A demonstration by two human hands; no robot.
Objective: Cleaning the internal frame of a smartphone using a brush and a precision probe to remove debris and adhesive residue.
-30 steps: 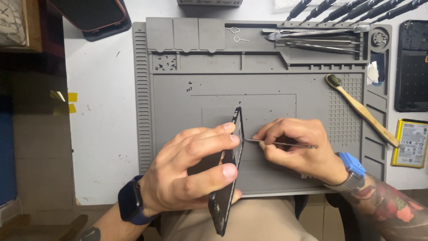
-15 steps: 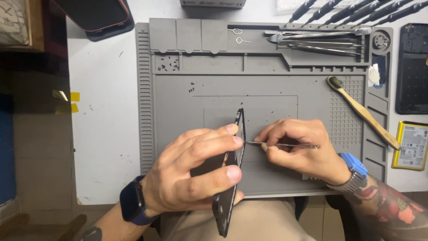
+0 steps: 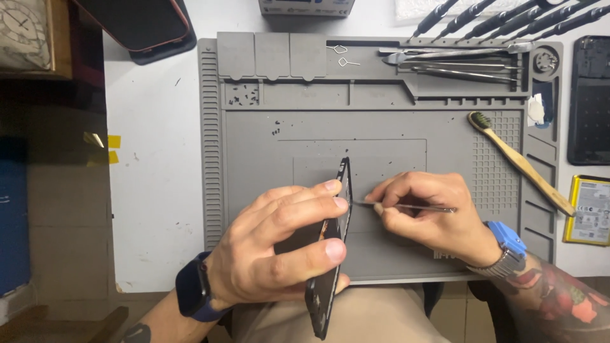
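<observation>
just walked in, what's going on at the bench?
A person is working on an opened black phone over a grey repair mat. The left hand holds the phone on edge, tilted upright, fingers wrapped round its side. The right hand pinches a thin metal tool, its tip at the phone's edge. On the mat lie a bamboo toothbrush, loose small screws and metal tools in the top tray. A battery sits on the white table, right.

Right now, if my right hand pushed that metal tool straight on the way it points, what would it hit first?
The right hand aims the tool leftward, so it would likely meet the phone frame, held on edge by the left hand. Its tip looks at or nearly touching the frame already; depth is unclear.
</observation>
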